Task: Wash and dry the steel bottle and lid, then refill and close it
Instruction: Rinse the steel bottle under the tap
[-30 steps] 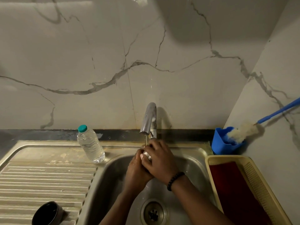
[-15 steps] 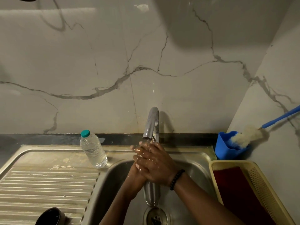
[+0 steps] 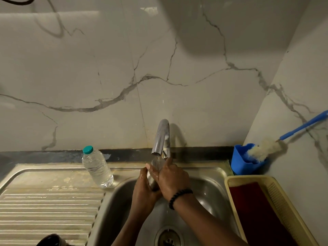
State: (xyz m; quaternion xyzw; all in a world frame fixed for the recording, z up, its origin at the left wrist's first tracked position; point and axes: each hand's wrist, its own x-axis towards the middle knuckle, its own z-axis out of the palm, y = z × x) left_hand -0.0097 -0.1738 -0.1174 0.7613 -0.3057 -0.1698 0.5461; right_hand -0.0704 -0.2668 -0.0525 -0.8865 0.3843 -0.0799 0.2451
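Note:
The steel bottle (image 3: 152,181) is held over the sink basin (image 3: 211,194), its open mouth right under the tap (image 3: 160,137), from which a thin stream of water runs. My left hand (image 3: 142,194) wraps the bottle's body from the left. My right hand (image 3: 173,178) covers it from the right, with a black bead bracelet on the wrist. Most of the bottle is hidden between the wet hands. A dark round object (image 3: 50,240), possibly the lid, lies on the drainboard at the bottom left edge.
A clear plastic water bottle (image 3: 97,167) with a teal cap stands on the drainboard (image 3: 44,206) beside the basin. A blue holder (image 3: 248,160) with a bottle brush (image 3: 266,148) sits at the back right. A yellow basket (image 3: 284,206) with a red cloth is on the right.
Half a second ago the bottle's body hung down below my hands. Now it is lifted between them, with its mouth up under the running tap.

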